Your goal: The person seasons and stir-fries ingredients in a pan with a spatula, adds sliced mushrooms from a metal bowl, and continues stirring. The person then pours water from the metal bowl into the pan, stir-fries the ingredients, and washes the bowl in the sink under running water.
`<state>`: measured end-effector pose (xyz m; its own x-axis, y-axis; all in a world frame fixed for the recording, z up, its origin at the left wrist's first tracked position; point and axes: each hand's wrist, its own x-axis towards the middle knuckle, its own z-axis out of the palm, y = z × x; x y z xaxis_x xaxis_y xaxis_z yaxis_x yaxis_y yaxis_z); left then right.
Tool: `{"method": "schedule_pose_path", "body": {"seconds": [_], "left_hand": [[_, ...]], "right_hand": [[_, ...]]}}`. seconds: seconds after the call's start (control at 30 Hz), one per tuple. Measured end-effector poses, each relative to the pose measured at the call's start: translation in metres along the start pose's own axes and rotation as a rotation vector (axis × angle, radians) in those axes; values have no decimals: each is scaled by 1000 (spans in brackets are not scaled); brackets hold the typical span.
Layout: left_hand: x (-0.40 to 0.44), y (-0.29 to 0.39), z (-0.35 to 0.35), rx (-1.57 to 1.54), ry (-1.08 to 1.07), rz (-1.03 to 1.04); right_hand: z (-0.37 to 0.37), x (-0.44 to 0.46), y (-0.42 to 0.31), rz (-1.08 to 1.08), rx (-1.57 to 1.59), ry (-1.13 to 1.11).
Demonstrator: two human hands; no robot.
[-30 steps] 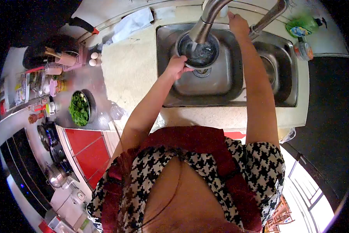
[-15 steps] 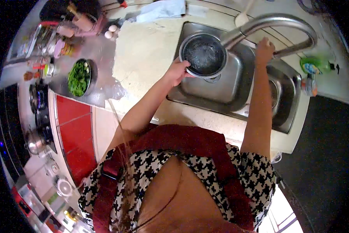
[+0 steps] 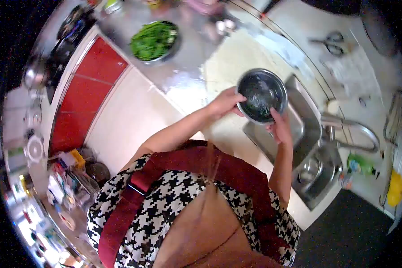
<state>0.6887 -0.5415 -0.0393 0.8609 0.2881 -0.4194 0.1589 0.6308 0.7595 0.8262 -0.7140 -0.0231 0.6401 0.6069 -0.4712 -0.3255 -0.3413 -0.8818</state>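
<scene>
A round metal bowl [image 3: 261, 94] with water in it is held up over the counter and the sink's left edge. My left hand [image 3: 228, 103] grips its left rim, thumb over the edge. On the lower right rim, my right hand [image 3: 280, 127] holds on with its fingers closed. Beside the bowl lies the double sink [image 3: 306, 118], with the curved faucet [image 3: 362, 129] behind it.
A bowl of green leaves [image 3: 152, 41] stands on the metal counter [image 3: 190, 67] at upper left. Near it lie white eggs [image 3: 225, 26]. Scissors [image 3: 333, 42] rest at the back, and a green bottle [image 3: 359, 164] stands right of the sink.
The bowl has moved left out of the sink area, away from the faucet. My right hand has left the faucet and taken hold of the bowl's rim. The view has turned left.
</scene>
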Motion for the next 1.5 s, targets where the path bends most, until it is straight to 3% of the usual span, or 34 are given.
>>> {"method": "schedule_pose_path", "body": {"seconds": [0.07, 0.23, 0.37, 0.5, 0.73, 0.9, 0.97, 1.2, 1.3, 1.5], "left_hand": [[-26, 15, -24, -1, -8, 42], [-93, 55, -108, 3, -60, 64], [-165, 68, -194, 173, 134, 222], [-248, 52, -301, 334, 418, 171], [-352, 33, -388, -153, 989, 285], [-364, 45, -428, -224, 1019, 300], [-363, 56, -445, -188, 1010, 319], [-363, 138, -503, -170, 1066, 434], [-360, 155, -526, -213, 1111, 499], [-367, 177, -592, -271, 1108, 481]], "right_hand": [[24, 9, 7, 34, 65, -108], [127, 9, -12, 35, 126, -128], [213, 9, -30, 23, 247, -229], [296, 21, -42, 38, 266, -288], [419, 42, -81, 93, 232, -438], [491, 78, -99, 71, 235, -619], [518, 93, -106, 38, 154, -594], [612, 134, -150, 5, 170, -743], [652, 153, -168, -23, 49, -661], [738, 182, -203, -32, 62, -721]]}}
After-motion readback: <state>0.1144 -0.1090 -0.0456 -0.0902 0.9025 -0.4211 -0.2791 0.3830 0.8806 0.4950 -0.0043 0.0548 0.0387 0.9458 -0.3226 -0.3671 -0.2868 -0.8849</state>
